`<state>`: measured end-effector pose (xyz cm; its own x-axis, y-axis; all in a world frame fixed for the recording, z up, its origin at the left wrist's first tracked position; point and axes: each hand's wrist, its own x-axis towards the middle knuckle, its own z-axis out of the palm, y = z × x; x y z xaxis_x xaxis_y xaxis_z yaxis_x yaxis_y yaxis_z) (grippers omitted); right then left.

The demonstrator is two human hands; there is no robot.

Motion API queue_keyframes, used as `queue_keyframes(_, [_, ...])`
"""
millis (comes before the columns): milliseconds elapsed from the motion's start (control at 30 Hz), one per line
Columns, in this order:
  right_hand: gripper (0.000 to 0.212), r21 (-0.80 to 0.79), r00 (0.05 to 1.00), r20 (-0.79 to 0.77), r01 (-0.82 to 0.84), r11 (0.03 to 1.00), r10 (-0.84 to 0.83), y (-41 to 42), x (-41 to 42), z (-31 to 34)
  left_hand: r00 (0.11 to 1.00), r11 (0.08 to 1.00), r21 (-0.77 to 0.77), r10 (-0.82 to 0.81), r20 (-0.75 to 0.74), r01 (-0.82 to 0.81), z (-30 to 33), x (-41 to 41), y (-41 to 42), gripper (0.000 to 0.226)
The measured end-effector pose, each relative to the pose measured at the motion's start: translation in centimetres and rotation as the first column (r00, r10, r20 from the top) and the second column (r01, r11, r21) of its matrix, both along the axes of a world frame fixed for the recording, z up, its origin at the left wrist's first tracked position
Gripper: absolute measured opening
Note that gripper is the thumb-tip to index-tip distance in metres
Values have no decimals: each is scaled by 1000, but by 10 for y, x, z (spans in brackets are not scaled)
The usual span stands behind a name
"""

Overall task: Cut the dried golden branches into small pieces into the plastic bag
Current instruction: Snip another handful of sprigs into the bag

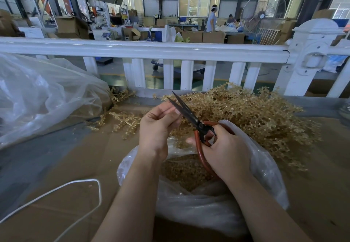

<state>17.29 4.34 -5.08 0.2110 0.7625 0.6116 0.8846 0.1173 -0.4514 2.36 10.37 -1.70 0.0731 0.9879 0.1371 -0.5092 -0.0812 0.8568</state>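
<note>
— Head view: right hand (225,147) grips the scissors (191,120), blades apart; left hand (159,126) pinches a twig right at them, I think.

— Risk?

— Nicked fingertips (173,110). Bits could miss the bag (265,166) below; the branches (246,113) lie just behind it

No text, label, brand or number can be read anywhere. A small yellow sign (156,15) hangs on the far wall of the hall, left of the middle, but its marking is too small to make out. The brown cardboard boxes (214,37) stacked far beyond the white railing (144,49) show no print that can be read.
</note>
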Motion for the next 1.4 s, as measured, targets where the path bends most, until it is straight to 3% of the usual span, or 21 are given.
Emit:
queue_keyframes(267, [62,-41,999,30,36,998,-35,-2,-1,4,994,994,69,-80,-72,85,-1,-3,-1,30])
queue_keyframes(400, [61,-25,998,36,55,998,-55,-2,-3,5,989,986,96,-131,-61,137,-2,-5,-1,14])
queue_keyframes(733, [56,37,998,43,48,998,-50,-4,-5,6,988,986,125,-91,-125,107,-5,-6,2,19])
queue_keyframes(1233, [55,59,999,38,2,998,-4,-3,-2,4,992,988,97,-119,-41,122,-3,-6,0,19])
queue_keyframes(1400, [54,-12,999,-34,-21,1000,21,1,0,-2,993,994,-5,-109,-35,109,-2,-4,-2,19])
